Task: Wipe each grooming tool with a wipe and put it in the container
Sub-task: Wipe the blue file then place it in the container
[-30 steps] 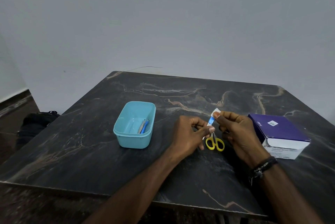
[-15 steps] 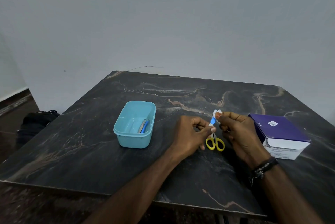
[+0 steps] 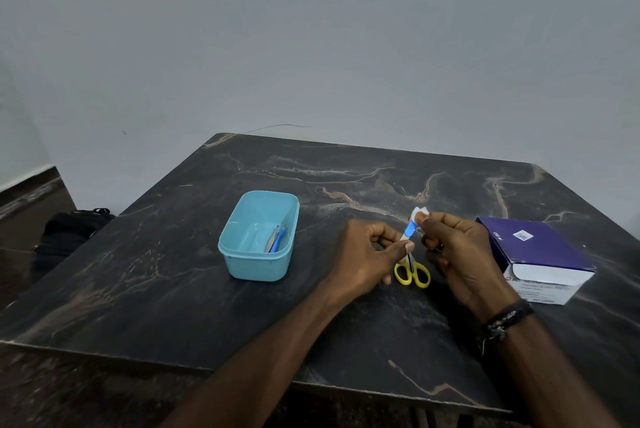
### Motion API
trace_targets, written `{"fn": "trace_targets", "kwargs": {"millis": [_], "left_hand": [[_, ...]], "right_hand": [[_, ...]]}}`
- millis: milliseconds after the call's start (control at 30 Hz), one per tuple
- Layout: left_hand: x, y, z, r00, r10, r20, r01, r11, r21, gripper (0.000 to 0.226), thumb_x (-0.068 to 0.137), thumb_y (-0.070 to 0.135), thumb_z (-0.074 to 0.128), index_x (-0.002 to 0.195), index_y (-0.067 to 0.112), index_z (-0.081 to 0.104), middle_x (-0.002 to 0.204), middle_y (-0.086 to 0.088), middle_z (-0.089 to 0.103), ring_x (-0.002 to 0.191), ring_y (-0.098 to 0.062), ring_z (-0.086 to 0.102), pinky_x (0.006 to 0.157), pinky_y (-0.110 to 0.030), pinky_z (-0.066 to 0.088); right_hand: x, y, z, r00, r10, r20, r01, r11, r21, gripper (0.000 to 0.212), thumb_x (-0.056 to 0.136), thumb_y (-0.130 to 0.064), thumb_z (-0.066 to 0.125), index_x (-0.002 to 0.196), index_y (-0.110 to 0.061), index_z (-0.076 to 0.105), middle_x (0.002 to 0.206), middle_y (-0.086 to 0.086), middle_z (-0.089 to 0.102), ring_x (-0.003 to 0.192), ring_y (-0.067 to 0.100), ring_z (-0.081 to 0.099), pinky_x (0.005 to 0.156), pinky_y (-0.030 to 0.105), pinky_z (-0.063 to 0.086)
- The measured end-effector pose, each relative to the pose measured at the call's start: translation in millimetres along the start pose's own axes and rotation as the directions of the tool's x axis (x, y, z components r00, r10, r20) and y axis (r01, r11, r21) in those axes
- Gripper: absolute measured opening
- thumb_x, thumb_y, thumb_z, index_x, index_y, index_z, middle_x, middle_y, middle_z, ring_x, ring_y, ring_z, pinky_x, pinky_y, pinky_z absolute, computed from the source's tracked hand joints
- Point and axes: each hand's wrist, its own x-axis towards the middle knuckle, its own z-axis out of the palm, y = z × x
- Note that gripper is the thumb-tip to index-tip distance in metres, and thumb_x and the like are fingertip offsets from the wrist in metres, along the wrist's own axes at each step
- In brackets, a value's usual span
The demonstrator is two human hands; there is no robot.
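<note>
Fingers of the left hand [image 3: 363, 251] pinch a small blue-handled tool [image 3: 409, 230] above the yellow scissors [image 3: 412, 274]; the right hand [image 3: 457, 251] pinches a white wipe [image 3: 419, 212] round its tip. Wiping looks underway; next, probably dropping it into the teal container [image 3: 259, 240].

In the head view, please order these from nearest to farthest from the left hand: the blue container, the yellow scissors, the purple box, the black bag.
From the left hand:
1. yellow scissors, just right of it, on the table.
2. blue container, to its left.
3. purple box, beyond the right hand.
4. black bag, far left, on the floor.
</note>
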Motion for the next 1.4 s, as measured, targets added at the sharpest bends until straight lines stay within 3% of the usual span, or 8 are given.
{"fn": "trace_targets", "kwargs": {"millis": [133,333,467,700,933,1100,1300,1400], "left_hand": [[2.0,7.0,-1.2,0.991,-0.095,-0.099,0.076,0.980,-0.184,0.011,0.086,0.015,0.071,0.085,0.004,0.069,0.067,-0.008,0.066,0.037,-0.005,0.048,0.038,-0.017,0.037],[6.9,13.2,-9.9,0.953,-0.193,-0.233,0.070,0.890,-0.450,0.017,0.086,0.019,0.070,0.074,0.007,0.065,0.058,-0.001,0.060,0.040,-0.009,0.046,0.039,-0.019,0.034],[7.7,11.9,-7.9,0.945,-0.156,-0.288,0.029,0.916,-0.400,0.016,0.085,0.017,0.071,0.076,0.006,0.068,0.047,0.008,0.054,0.037,-0.003,0.040,0.038,-0.016,0.033],[8.0,7.1,-3.4,0.970,-0.062,-0.235,-0.006,0.961,-0.278,0.016,0.083,0.012,0.072,0.076,-0.001,0.069,0.046,0.012,0.055,0.038,0.003,0.044,0.042,-0.007,0.032],[11.8,4.5,-6.4,0.937,-0.084,-0.340,-0.024,0.953,-0.301,0.018,0.083,0.019,0.073,0.068,0.009,0.068,0.048,0.012,0.055,0.040,0.001,0.044,0.045,-0.014,0.036],[10.3,4.3,-3.3,0.955,-0.020,-0.296,-0.063,0.961,-0.268,0.018,0.084,0.011,0.071,0.070,0.001,0.069,0.049,0.010,0.058,0.040,0.003,0.045,0.045,-0.011,0.035],[7.7,6.2,-3.1,0.958,0.024,-0.285,-0.095,0.966,-0.240,0.019,0.085,0.010,0.070,0.068,0.003,0.069,0.047,0.010,0.058,0.041,0.001,0.047,0.046,-0.012,0.037],[10.2,7.0,-4.9,0.934,-0.014,-0.357,-0.075,0.969,-0.235,0.023,0.084,0.014,0.072,0.064,0.003,0.067,0.046,0.008,0.053,0.042,-0.002,0.043,0.046,-0.018,0.037]], "right_hand": [[0.2,-0.9,2.5,1.000,0.002,0.024,-0.004,0.996,0.089,0.011,0.089,-0.010,0.062,0.083,-0.004,0.069,0.065,0.007,0.040,0.052,0.010,0.030,0.035,0.013,0.025],[-7.4,-1.4,3.6,0.981,-0.035,0.191,0.048,0.997,-0.064,0.015,0.088,-0.011,0.063,0.078,-0.001,0.069,0.057,0.005,0.041,0.050,0.010,0.031,0.043,0.017,0.028],[-11.4,0.0,7.3,0.954,-0.007,0.300,0.066,0.981,-0.185,0.017,0.086,-0.013,0.066,0.084,0.004,0.071,0.048,-0.005,0.047,0.045,0.007,0.030,0.043,0.018,0.025],[-7.3,1.7,5.5,0.977,-0.064,0.206,0.090,0.989,-0.121,0.019,0.086,-0.019,0.067,0.081,-0.002,0.074,0.050,-0.001,0.046,0.049,0.011,0.031,0.046,0.023,0.028],[-18.1,-2.9,10.8,0.917,0.038,0.396,0.083,0.956,-0.282,0.016,0.083,-0.015,0.071,0.080,0.001,0.074,0.055,0.002,0.060,0.048,0.007,0.044,0.044,0.017,0.032],[-16.9,-5.3,9.9,0.965,-0.035,0.260,0.066,0.991,-0.114,0.016,0.086,-0.010,0.066,0.084,0.005,0.072,0.048,-0.006,0.058,0.042,0.002,0.041,0.043,0.016,0.033],[-16.9,-3.2,9.5,0.960,-0.042,0.276,0.083,0.987,-0.138,0.016,0.085,-0.013,0.069,0.080,0.001,0.074,0.050,-0.003,0.057,0.044,0.011,0.034,0.042,0.023,0.027],[-18.3,-5.1,9.6,0.949,-0.038,0.313,0.087,0.986,-0.144,0.013,0.083,-0.007,0.070,0.080,0.004,0.074,0.059,0.001,0.066,0.045,0.003,0.045,0.044,0.016,0.034]]}}
